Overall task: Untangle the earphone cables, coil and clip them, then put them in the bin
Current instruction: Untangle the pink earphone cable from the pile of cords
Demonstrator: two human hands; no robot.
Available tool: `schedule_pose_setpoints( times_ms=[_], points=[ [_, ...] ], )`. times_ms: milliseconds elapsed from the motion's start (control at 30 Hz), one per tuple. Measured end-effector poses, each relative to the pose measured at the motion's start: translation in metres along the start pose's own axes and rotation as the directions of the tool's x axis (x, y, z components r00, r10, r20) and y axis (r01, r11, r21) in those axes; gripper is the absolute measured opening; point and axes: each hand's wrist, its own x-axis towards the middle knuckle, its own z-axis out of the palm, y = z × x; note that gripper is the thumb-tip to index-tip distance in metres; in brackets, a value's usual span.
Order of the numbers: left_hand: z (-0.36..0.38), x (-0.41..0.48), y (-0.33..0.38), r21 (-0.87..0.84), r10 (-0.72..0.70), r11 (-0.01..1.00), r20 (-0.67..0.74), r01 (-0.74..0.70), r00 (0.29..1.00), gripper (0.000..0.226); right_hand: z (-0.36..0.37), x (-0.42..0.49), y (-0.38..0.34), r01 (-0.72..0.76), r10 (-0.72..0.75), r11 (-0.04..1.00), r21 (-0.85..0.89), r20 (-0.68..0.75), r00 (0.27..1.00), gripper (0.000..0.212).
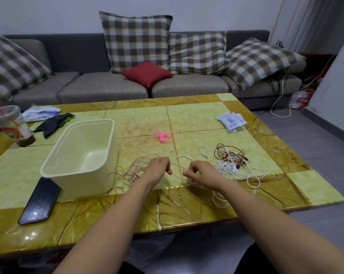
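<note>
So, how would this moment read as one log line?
phase: untangling | left hand: pinches cable strand | right hand: pinches cable strand | bin: empty | pink clips: untouched

Both bare forearms reach forward across the near edge of the yellow-green and amber marble-patterned table (pixel 206 119) and draw together over its near middle. The left grip (pixel 159 167) is turned knuckles up, with thumb and forefinger pinching a thin pale cable (pixel 177 165). The right grip (pixel 200 173) is just beside it but not touching. Its curled fingertips (pixel 186 172) pinch the same strand. Both wrists look straight.
</note>
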Motion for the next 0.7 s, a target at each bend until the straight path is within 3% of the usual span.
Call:
schedule_pose_setpoints(
  times_ms=[200,300,400,600,700],
  points=[
    [0.006,0.003,-0.012,0.339,0.069,0.939,-0.036,-0.053,0.997,0.018,-0.004,-0.004,-0.005,-0.103,0.100,0.976,0.191,0.027,0.995,0.033],
    [0.003,0.001,-0.010,0.224,0.110,0.969,-0.023,-0.102,0.994,0.014,-0.008,-0.008,-0.006,-0.123,0.108,0.952,0.280,0.069,0.992,0.029],
    [0.002,-0.005,-0.004,0.088,0.127,0.988,0.018,-0.128,0.992,0.012,-0.009,-0.008,-0.004,-0.103,0.072,0.966,0.239,0.136,0.988,0.021],
    [0.009,-0.005,-0.003,0.270,0.026,0.963,-0.075,-0.004,0.997,0.018,-0.002,-0.006,-0.001,-0.085,0.082,0.988,0.130,0.028,0.996,0.029],
    [0.009,-0.003,-0.006,0.286,0.006,0.958,-0.106,0.025,0.994,0.017,-0.001,-0.007,0.000,-0.090,0.093,0.981,0.173,-0.006,0.996,0.027]
  ],
)
